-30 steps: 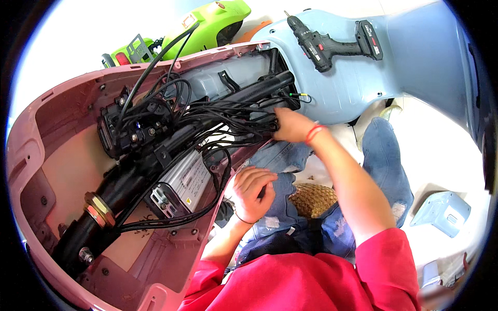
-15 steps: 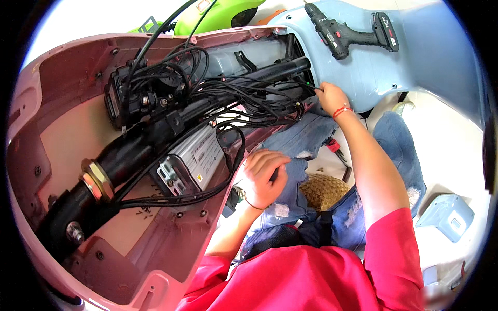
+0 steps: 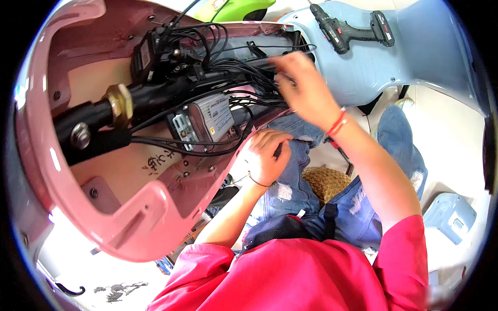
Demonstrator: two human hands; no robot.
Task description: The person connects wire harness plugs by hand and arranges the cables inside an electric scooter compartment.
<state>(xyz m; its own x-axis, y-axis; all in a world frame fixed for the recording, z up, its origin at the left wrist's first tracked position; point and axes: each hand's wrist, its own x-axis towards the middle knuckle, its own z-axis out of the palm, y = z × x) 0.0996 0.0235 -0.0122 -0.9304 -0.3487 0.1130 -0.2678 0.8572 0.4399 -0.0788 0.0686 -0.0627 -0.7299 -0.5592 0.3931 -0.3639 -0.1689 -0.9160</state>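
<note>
My right hand, blurred by motion, is over the bundle of black cables. Its thumb and fingers look apart, and I make out nothing held between them. A thin loose cable runs just beyond the fingertips. Beside the near rim of the pink shell, my left hand rests with loosely bent fingers and no visible object in it. Inside the shell lie a black steering tube with a brass-coloured nut, a silver controller box and a black part with wires.
Joined at the right is a light blue body panel, with a black cordless drill on it. A small blue cover lies on the floor at right. Below me shows a woven seat. A green part stands behind.
My right hand has moved left from the blue panel's edge, away from the cable end it held. The pink shell's left end appears higher in view. My left hand has barely moved.
</note>
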